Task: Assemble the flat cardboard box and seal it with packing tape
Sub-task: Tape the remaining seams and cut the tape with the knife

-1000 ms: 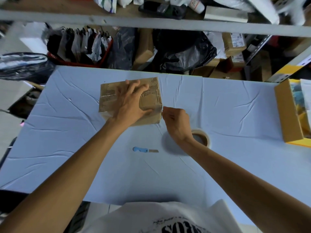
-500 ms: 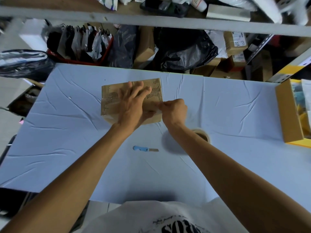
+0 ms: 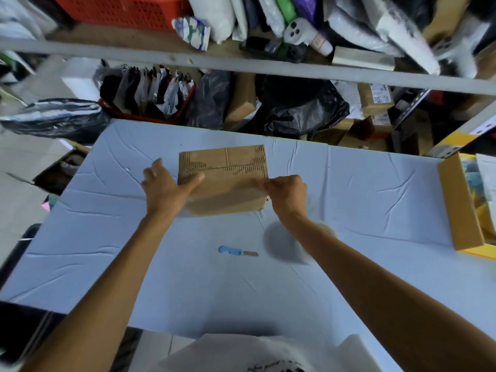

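Observation:
A small brown cardboard box [image 3: 228, 181] stands on the pale blue table [image 3: 188, 277], its top flaps closed and its corrugated skin partly torn. My left hand [image 3: 165, 187] grips the box's left end, thumb on the top face and fingers spread down the side. My right hand [image 3: 285, 194] presses on the box's near right corner with fingers curled. The tape roll [image 3: 308, 245] lies just behind my right forearm, blurred and mostly hidden. I cannot make out clear tape on the box.
A blue-handled cutter [image 3: 237, 251] lies on the table in front of the box. An open yellow-brown carton [image 3: 461, 205] sits at the right edge. Behind the table, shelves [image 3: 241, 63] hold bags, parcels and a red basket [image 3: 150, 114].
My left hand slid from the box's top to its left end. My right hand went from the table to the box's right corner. The head camera tilted up.

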Demonstrator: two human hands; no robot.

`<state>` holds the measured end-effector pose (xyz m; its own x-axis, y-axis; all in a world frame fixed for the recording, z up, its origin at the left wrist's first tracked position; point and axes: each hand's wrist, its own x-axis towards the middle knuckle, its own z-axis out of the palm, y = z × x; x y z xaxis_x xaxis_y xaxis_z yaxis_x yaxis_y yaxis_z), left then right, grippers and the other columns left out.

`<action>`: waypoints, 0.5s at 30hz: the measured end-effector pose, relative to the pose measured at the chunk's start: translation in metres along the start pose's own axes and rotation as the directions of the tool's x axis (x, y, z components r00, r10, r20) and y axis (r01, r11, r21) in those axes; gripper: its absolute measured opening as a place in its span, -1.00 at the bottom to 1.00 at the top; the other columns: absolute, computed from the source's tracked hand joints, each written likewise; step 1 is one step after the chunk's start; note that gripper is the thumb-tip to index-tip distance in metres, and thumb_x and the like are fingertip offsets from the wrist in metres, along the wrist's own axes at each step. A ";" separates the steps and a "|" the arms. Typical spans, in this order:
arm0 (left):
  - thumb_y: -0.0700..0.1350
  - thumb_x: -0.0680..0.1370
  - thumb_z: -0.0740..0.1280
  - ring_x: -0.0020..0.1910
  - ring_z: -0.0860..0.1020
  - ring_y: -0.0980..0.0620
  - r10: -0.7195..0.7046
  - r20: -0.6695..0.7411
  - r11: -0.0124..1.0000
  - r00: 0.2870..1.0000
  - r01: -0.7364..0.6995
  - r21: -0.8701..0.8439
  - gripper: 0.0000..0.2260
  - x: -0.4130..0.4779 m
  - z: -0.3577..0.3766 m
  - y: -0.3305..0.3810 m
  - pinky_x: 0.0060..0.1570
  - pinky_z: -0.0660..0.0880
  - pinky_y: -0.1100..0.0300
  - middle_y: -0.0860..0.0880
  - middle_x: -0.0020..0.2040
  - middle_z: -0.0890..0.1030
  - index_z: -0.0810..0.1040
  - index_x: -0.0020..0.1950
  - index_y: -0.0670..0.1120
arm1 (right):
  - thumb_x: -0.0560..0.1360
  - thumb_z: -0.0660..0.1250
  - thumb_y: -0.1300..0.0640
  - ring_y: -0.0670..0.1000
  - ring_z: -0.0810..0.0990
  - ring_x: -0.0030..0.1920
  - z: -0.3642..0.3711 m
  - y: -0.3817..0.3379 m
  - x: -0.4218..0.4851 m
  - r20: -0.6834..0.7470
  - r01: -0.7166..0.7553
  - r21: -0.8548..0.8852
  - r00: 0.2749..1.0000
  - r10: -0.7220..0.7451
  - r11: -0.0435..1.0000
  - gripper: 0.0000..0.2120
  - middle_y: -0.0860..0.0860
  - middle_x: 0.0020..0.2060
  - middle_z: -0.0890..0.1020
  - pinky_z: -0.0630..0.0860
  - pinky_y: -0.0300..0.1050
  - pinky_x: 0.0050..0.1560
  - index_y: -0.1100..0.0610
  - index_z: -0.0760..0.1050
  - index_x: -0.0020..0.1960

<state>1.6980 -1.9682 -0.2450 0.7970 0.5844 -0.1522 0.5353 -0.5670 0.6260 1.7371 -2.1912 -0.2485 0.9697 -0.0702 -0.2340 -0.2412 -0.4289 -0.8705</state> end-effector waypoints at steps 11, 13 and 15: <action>0.13 0.37 0.49 0.10 0.57 -0.04 0.067 0.126 0.937 0.990 -0.019 -0.349 -0.48 -0.016 0.000 0.005 0.13 0.54 -0.02 0.01 0.17 0.56 0.47 0.22 -0.06 | 0.42 0.49 0.10 -0.15 0.60 -0.32 -0.018 0.014 -0.008 -0.017 0.012 0.102 1.000 -0.010 0.995 -0.78 0.01 -0.27 0.69 0.53 -0.32 -0.26 0.19 0.66 0.02; 0.08 0.37 0.51 0.10 0.57 -0.02 0.102 0.119 0.918 0.988 -0.047 -0.395 -0.50 -0.019 0.001 0.007 0.14 0.54 -0.01 0.04 0.15 0.56 0.47 0.22 -0.04 | 0.38 0.54 0.10 -0.04 0.69 -0.16 -0.029 0.018 -0.010 0.021 -0.012 0.177 1.000 0.009 0.984 -0.61 0.06 -0.13 0.72 0.64 -0.09 -0.03 0.21 0.58 0.15; 0.03 0.35 0.54 0.11 0.56 0.01 0.144 0.107 0.902 0.984 -0.086 -0.423 -0.51 -0.024 0.003 0.010 0.14 0.54 0.01 0.06 0.13 0.57 0.48 0.20 -0.02 | 0.38 0.54 0.16 -0.04 0.70 -0.14 -0.042 0.021 -0.012 0.045 0.010 0.179 0.999 -0.019 0.984 -0.49 0.06 -0.10 0.72 0.61 -0.03 0.09 0.20 0.51 0.28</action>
<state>1.6857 -1.9897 -0.2375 0.8909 0.4316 -0.1416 0.2963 -0.3158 0.9014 1.7222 -2.2368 -0.2458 0.9712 -0.0212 -0.2371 -0.2343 -0.2611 -0.9364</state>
